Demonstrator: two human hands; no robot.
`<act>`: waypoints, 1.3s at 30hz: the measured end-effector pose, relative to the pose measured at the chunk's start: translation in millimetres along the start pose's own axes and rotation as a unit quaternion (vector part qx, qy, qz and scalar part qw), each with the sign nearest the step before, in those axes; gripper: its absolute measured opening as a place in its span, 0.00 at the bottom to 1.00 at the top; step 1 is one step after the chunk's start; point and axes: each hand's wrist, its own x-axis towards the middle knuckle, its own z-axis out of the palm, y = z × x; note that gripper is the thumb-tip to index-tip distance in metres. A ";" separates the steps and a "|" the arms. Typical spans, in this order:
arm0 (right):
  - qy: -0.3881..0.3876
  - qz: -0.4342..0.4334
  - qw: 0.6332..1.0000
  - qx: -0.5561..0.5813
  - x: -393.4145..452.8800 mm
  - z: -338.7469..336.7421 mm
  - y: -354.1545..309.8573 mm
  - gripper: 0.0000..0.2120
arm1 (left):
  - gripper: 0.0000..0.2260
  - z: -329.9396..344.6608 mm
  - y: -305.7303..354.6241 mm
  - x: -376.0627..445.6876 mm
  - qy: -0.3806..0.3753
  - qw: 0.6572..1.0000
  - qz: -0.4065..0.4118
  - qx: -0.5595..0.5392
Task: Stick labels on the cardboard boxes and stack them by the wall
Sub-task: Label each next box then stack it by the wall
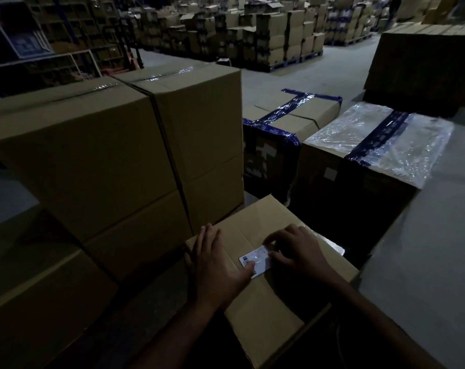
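Note:
A brown cardboard box [263,302] lies low in front of me, its top facing up. On that top sits a white label [258,259] with a barcode at its left end. My left hand [215,265] lies flat on the box with fingers spread, its thumb pressing the label's lower left part. My right hand [298,251] rests its bent fingertips on the label's right edge, covering that end.
Two tall stacks of plain cardboard boxes [114,161] stand to the left and ahead. A blue-taped box [287,129] and a plastic-wrapped box [372,145] sit on the right. Bare grey floor [433,262] runs along the right. Pallets of cartons [266,35] fill the far background.

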 end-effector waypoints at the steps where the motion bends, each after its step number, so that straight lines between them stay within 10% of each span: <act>1: -0.004 -0.001 1.000 -0.006 0.6 -0.7 -1.2 0.26 | 0.46 0.1 0.0 0.2 0.001 1.000 0.000 0.000; 22: 0.024 0.031 0.999 0.024 4.6 3.1 -0.2 0.24 | 0.46 3.6 0.1 2.3 0.023 1.000 0.001 0.021; 33: 0.190 0.130 0.973 -0.031 -70.7 31.3 -46.1 0.16 | 0.50 -5.5 -6.1 16.1 0.017 0.999 0.029 0.020; 39: 0.113 0.053 0.992 -0.010 -45.6 10.3 -16.8 0.12 | 0.59 -21.9 -8.7 5.7 0.008 0.991 -0.033 0.127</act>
